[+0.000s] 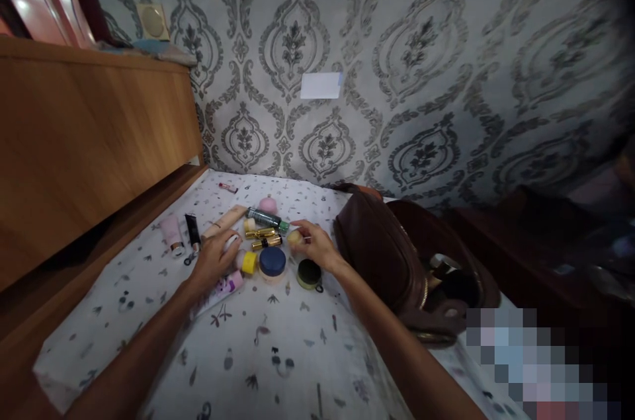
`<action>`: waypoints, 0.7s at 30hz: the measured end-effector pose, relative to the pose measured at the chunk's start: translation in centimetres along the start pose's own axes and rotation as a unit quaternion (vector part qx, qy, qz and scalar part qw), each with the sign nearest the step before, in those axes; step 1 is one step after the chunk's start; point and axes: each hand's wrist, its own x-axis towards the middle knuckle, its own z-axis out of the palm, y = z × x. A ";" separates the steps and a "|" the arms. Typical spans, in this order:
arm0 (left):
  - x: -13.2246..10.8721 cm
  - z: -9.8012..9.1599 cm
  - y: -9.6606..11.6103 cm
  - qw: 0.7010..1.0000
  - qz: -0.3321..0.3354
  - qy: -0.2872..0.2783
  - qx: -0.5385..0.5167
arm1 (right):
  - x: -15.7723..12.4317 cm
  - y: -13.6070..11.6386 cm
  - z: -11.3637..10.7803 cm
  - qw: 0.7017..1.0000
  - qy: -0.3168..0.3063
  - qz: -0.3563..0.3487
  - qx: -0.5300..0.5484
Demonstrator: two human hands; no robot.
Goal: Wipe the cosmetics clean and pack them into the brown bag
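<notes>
My right hand (317, 246) is closed on a small pale-yellow jar (294, 239), pinched at the fingertips. Beside it are a dark green lidded jar (309, 273) and a blue-lidded jar (272, 262). My left hand (213, 260) curls round a whitish item (231, 243) mostly hidden by the fingers. Close by that hand lie a yellow-capped bottle (249, 263) and a purple-and-white tube (227, 286). Between the hands are two gold tubes (266, 243), a dark bottle with a green cap (265, 217) and a pink rounded item (268, 205).
A brown leather bag (377, 245) stands unzipped at right, with items inside. Left of my left hand lie a pink tube (172, 233) and a black tube (192, 231). A wooden cabinet (99, 135) borders the patterned cloth (238, 354); a papered wall rises behind.
</notes>
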 end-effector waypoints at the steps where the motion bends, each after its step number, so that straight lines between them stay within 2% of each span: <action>1: -0.1 0.0 0.0 1.000 -0.009 0.009 -0.001 | -0.2 0.0 0.0 1.000 0.007 -0.013 0.017; 4: -0.1 0.1 0.3 0.998 -0.036 0.045 0.001 | -0.7 0.0 0.0 0.995 0.046 -0.040 0.076; 7: -0.2 0.3 0.8 0.998 -0.021 0.055 0.008 | -1.0 0.4 0.6 0.990 0.072 -0.038 0.111; 10: -0.4 0.5 1.1 0.999 0.014 0.048 0.021 | -0.9 1.1 1.4 0.992 0.069 -0.024 0.107; 13: -0.6 0.4 0.9 0.998 0.020 0.054 0.031 | -0.7 1.9 2.0 0.993 0.059 -0.014 0.105; 17: -0.4 -0.7 0.2 0.994 -0.002 0.093 0.049 | -0.7 2.6 2.2 0.993 0.052 -0.005 0.103; 21: 0.1 -2.8 -1.1 0.983 -0.049 0.162 0.078 | -0.8 3.0 2.4 0.993 0.052 0.001 0.104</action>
